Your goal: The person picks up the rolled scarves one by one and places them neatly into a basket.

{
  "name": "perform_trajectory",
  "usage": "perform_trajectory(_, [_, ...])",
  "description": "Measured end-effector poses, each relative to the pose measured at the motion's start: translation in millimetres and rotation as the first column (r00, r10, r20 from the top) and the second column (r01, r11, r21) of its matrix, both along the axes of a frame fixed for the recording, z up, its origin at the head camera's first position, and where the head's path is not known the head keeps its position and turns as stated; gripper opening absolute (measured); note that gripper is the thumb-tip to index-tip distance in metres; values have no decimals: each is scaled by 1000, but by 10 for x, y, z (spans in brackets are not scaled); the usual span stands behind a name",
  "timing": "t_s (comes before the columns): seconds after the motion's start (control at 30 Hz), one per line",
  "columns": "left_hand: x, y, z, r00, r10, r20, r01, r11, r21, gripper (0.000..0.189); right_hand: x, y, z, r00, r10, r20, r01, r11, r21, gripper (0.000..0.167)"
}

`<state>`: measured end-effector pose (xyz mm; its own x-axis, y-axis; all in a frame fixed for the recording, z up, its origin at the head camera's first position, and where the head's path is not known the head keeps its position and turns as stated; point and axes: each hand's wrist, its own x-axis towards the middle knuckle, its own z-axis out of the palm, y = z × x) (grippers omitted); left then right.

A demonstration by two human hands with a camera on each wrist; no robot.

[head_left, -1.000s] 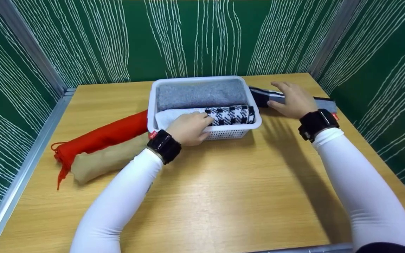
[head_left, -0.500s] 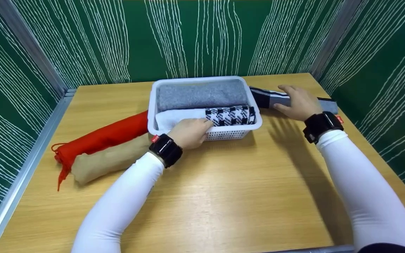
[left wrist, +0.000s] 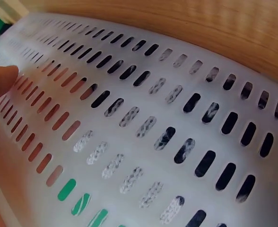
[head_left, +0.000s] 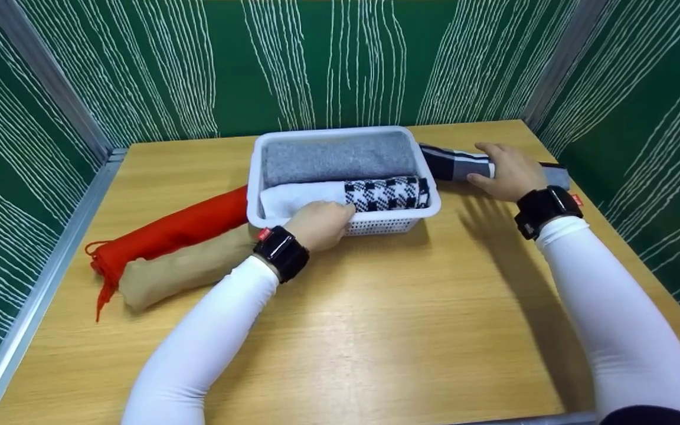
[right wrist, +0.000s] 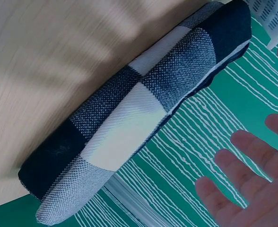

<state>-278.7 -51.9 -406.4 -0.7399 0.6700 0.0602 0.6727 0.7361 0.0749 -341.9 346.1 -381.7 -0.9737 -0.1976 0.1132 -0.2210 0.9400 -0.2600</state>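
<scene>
My left hand (head_left: 319, 225) grips the front rim of a white plastic basket (head_left: 331, 135), fingers over the edge and inside. In the left wrist view its thumb lies against the slotted basket wall (left wrist: 143, 99), and skin shows through several slots. Two rolled fabrics lie in the basket: a grey one (head_left: 340, 159) behind, a white-and-black houndstooth one (head_left: 381, 195) in front. With fingers spread, my right hand (head_left: 511, 172) hovers over a rolled checked scarf (head_left: 446, 164) right of the basket. The right wrist view shows a gap between that scarf and its fingertips (right wrist: 207, 189).
Left of the basket, a red roll with tassels (head_left: 180, 227) and a beige roll (head_left: 183, 271) lie on the wooden table (head_left: 387, 336). Their right ends reach the basket. Green walls with white streaks (head_left: 363, 65) stand behind and at both sides.
My right hand has shifted slightly right along the checked scarf. My left hand's fingers have curled down over the basket's front rim. The basket and rolls look unmoved.
</scene>
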Motion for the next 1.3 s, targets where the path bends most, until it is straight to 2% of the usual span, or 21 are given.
perform_trajectory(0.27, [-20,10,-53,998,-10,-63,8,1000,-29,14,-29,92,-66,1000,-13,-1,13,1000,11,77])
perform_trajectory(0.63, [-5,14,-65,995,0,-99,-5,999,-42,12,-32,184,-76,999,-26,34,25,1000,19,78])
perform_trajectory(1.3, [-16,20,-78,993,12,-121,-17,999,-43,11,-138,364,-218,996,-70,55,66,995,75,79])
